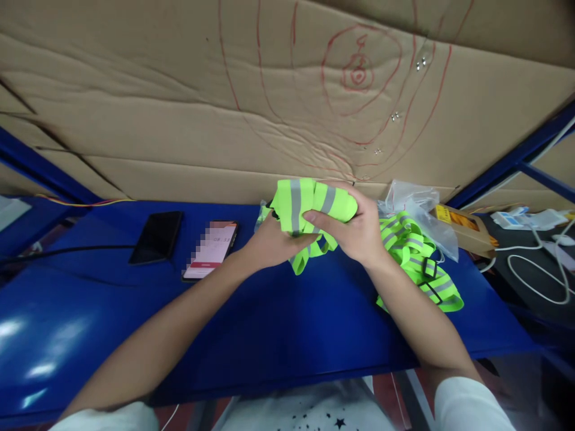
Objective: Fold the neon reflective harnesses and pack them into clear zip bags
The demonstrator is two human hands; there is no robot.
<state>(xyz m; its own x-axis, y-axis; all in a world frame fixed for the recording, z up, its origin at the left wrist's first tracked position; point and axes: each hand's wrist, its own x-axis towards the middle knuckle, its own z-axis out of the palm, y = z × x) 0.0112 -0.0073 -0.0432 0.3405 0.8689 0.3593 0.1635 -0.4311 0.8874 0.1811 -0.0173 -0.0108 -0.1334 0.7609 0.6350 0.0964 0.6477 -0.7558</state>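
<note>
Above the middle of the table, both hands grip a bundled reflective strap (295, 203), neon yellow-green with grey stripes. My left hand (274, 242) is closed around its lower left side, its fingers partly hidden behind the folds. My right hand (362, 224) wraps the right end, the thumb pressed across the front. A loop of the same strap dangles below the hands. By my right forearm lies a pile of similar straps (411, 245) with black buckles (429, 267).
Left on the blue table (287, 335) lie a black tablet-like device (156, 237) with a cable and a phone (212, 248) with its screen lit. A clear plastic bag (413, 200) and a cardboard box (467, 230) sit at the back right. Cardboard (157, 78) with red drawn rings stands behind.
</note>
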